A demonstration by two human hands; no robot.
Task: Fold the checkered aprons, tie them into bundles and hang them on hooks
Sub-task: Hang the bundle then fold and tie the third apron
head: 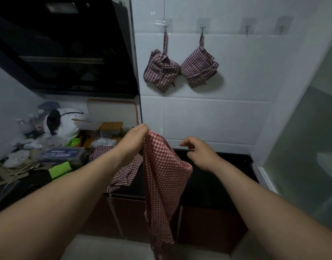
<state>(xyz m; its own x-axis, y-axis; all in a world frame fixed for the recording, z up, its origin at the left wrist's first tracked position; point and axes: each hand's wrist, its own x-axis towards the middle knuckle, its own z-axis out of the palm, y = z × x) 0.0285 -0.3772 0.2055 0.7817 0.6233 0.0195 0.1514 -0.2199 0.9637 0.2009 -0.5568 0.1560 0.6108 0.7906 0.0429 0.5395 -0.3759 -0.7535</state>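
Note:
My left hand (137,136) pinches the top edge of a red-and-white checkered apron (163,177), which hangs loose down past the counter front. My right hand (199,151) hovers just right of the cloth with fingers curled and apart, holding nothing that I can see. Another checkered apron (124,171) lies crumpled on the dark counter (217,177) behind my left forearm. Two tied apron bundles hang on the tiled wall: the left bundle (160,71) and the right bundle (199,69), each by a strap from a hook. Two hooks (247,29) (282,27) further right are bare.
A black range hood (63,45) fills the upper left. The counter's left side is cluttered with bags, a plastic box (62,153), a green bowl (74,142) and a green item (60,169). A frosted glass panel (311,128) stands at the right. Cabinet doors (127,216) sit below.

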